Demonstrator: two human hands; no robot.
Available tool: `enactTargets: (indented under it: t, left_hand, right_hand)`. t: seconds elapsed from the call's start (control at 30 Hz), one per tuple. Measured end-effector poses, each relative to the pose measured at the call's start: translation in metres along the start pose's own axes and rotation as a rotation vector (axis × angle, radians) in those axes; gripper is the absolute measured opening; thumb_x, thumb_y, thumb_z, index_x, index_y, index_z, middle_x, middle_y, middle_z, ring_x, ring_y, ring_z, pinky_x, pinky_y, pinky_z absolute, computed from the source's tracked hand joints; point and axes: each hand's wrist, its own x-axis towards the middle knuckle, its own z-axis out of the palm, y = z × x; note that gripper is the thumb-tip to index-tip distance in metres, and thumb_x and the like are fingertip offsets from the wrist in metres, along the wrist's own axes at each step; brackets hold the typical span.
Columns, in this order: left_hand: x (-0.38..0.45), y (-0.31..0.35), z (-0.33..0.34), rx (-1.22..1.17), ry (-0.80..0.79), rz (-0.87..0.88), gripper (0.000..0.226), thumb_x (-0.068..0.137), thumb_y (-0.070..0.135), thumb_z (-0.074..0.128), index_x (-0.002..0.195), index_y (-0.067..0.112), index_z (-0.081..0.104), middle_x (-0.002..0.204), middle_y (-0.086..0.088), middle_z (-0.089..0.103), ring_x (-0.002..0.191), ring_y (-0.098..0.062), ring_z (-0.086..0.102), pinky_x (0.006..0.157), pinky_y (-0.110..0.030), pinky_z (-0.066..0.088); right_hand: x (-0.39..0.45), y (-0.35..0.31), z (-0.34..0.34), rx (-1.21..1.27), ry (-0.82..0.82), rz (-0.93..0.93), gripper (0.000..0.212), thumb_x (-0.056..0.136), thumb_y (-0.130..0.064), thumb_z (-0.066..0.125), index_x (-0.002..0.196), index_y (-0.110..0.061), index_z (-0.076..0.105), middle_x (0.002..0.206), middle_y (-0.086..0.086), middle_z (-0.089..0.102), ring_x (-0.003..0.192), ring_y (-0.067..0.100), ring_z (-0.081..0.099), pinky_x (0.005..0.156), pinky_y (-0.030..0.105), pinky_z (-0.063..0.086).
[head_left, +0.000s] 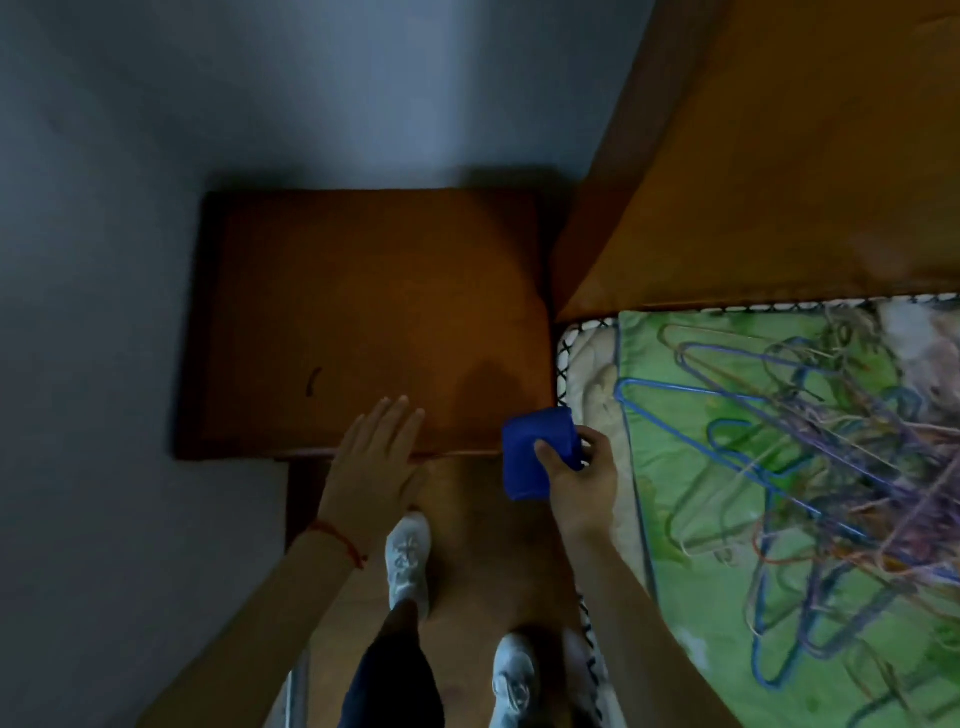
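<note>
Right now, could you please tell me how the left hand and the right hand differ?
The left hand is open with straight fingers; the right hand is curled. The left hand holds nothing; the right hand grips a blue cloth. Both are bare, near the wooden nightstand and its front edge.

The cloth is showing a plain deep blue. The nightstand and headboard are glowing orange-brown, and the wall is reading as dull grey-blue. The sheet is displaying bright green with pale leafy blotches, and the hangers on it are mixing blue, purple and pinkish wires. The mattress edge is showing white with black criss-cross. The shoes are looking white, the bracelet red.
</note>
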Motion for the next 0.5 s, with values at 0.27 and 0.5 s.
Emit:
enactTargets:
  t: [0.27, 0.5]
  left_hand:
    - [0.064, -0.044, 0.070, -0.057, 0.064, 0.069, 0.054, 0.091, 0.041, 0.039, 0.130, 0.004, 0.045, 0.132, -0.025, 0.051, 0.123, -0.040, 0.045, 0.097, -0.056, 0.037]
    - [0.084, -0.068, 0.117, 0.007, 0.048, 0.068, 0.056, 0.088, 0.040, 0.039, 0.134, 0.008, 0.044, 0.138, -0.021, 0.047, 0.128, -0.036, 0.037, 0.103, -0.053, 0.029]
  right_hand:
    - [0.077, 0.027, 0.072, 0.099, 0.050, -0.020, 0.037, 0.082, -0.013, 0.067, 0.113, -0.012, 0.047, 0.100, -0.001, 0.051, 0.094, 0.017, 0.052, 0.068, 0.006, 0.045]
    - [0.081, 0.052, 0.081, -0.357, 0.139, -0.369, 0.056, 0.088, -0.028, 0.058, 0.136, -0.015, 0.033, 0.136, 0.013, 0.037, 0.123, 0.024, 0.040, 0.093, 0.029, 0.042]
